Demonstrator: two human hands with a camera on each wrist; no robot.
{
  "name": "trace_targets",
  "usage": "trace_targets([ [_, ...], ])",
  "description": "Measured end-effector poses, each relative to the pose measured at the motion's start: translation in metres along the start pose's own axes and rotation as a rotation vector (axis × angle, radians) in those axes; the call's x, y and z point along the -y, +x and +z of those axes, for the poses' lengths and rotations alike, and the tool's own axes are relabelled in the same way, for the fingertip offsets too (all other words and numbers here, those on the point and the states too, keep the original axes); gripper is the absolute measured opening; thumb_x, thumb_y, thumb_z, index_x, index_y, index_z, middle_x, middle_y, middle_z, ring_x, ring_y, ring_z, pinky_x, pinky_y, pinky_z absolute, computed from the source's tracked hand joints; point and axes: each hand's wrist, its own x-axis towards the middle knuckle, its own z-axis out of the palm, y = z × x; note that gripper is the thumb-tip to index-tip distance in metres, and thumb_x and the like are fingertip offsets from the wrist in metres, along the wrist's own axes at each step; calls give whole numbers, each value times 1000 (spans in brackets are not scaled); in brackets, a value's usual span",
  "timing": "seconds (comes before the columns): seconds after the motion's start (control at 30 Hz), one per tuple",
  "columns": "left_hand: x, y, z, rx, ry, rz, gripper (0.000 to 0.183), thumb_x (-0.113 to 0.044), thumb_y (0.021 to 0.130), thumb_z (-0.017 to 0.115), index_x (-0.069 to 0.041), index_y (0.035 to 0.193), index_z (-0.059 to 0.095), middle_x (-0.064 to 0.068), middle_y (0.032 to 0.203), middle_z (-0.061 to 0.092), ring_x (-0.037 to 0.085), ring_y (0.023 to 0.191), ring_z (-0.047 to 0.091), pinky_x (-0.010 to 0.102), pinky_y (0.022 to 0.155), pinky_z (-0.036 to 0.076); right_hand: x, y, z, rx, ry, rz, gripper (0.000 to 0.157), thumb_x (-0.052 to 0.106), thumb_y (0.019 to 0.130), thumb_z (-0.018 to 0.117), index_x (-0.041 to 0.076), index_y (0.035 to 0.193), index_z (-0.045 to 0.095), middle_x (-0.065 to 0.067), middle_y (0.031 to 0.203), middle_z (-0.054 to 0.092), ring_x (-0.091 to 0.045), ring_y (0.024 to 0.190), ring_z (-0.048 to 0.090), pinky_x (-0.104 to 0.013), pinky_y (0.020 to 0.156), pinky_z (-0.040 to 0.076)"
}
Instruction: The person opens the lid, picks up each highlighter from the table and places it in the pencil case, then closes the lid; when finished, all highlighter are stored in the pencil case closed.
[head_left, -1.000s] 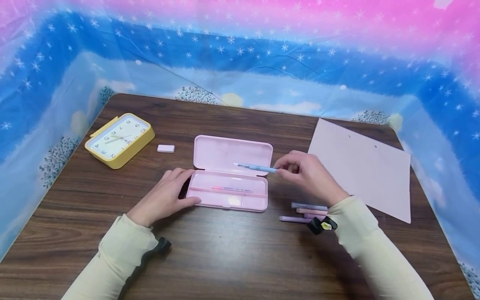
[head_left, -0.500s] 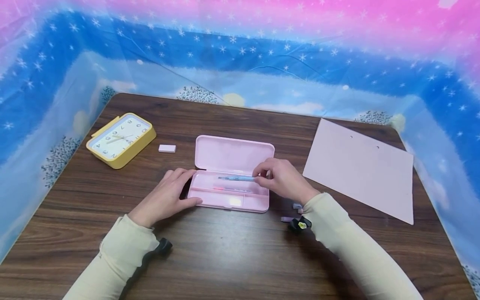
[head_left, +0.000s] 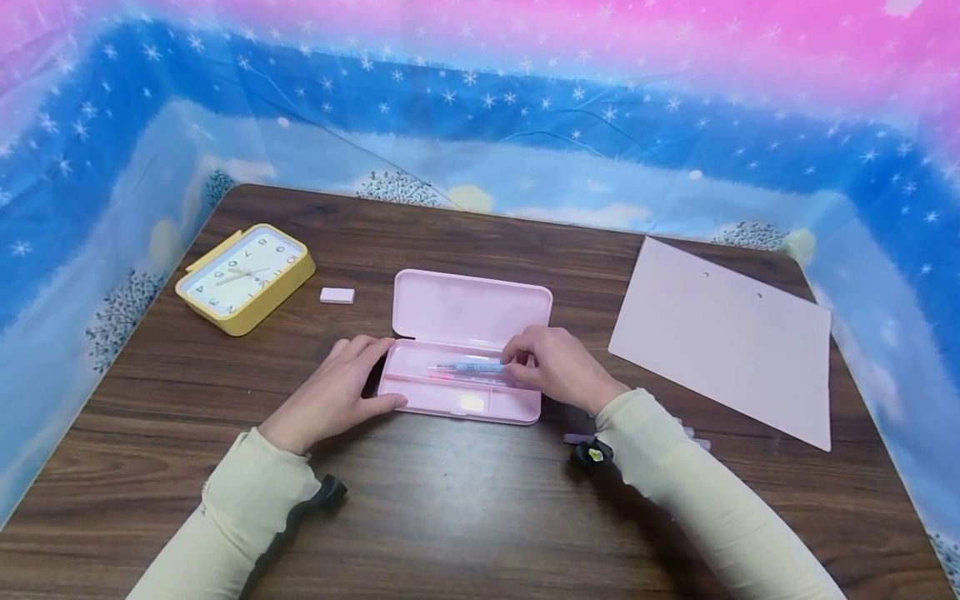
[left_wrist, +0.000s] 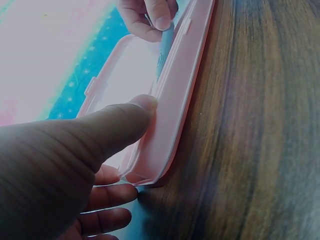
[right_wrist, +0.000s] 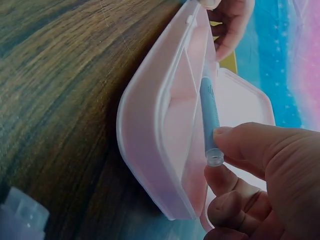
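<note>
A pink pencil case (head_left: 517, 407) lies with its lid (head_left: 472, 307) raised at the back. My left hand (head_left: 337, 392) holds its left end, thumb on the front rim, index finger at the back corner; in the left wrist view the thumb (left_wrist: 125, 120) crosses the rim. My right hand (head_left: 555, 367) pinches a light blue pen (head_left: 472, 367) near one end, low in the long back compartment. Beside it lies a clear pen with a pinkish-red tip (head_left: 442, 377). In the right wrist view the blue pen (right_wrist: 209, 115) slants along the divider.
Several pale purple and pink pens (head_left: 577, 438) lie right of the case, mostly hidden by the right sleeve. A white eraser (head_left: 337, 296) and yellow alarm clock (head_left: 251, 283) are at left. A pale pink board (head_left: 727, 342) lies at right on the wooden table (head_left: 450, 533).
My right hand has brought the blue pen left and down from above the lid's right side into the back compartment. The left hand has stayed at the case's left end.
</note>
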Motion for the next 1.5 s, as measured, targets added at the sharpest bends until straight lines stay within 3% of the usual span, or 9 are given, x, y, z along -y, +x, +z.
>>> trace_targets([
  [0.4,0,0,0,1,-4,1,79,-41,86,75,-4,147,42,14,138,51,29,121,43,50,104,42,2,-1,3,41,8,55,7,17,88,73,17,95,74,5,83,63,-13,75,56,-27,71,48],
  [0.8,-1,0,-1,0,2,-5,79,-42,86,74,-4,147,41,14,138,51,29,121,43,50,104,42,0,-7,-6,12,48,29,11,19,90,70,15,100,73,6,83,64,-11,74,56,-27,70,48],
  [1.13,-2,0,0,-10,3,8,78,-42,85,75,-4,146,43,14,134,52,29,118,44,49,102,43,-6,-27,-24,-25,50,67,14,20,91,70,15,104,72,4,88,67,-12,72,57,-27,63,49],
  [1.5,-2,-1,-1,-15,5,20,78,-40,86,75,-2,145,43,15,134,52,30,119,44,50,102,42,-29,-60,-52,-105,56,124,13,20,91,71,15,102,72,4,89,68,-13,78,59,-30,71,51],
])
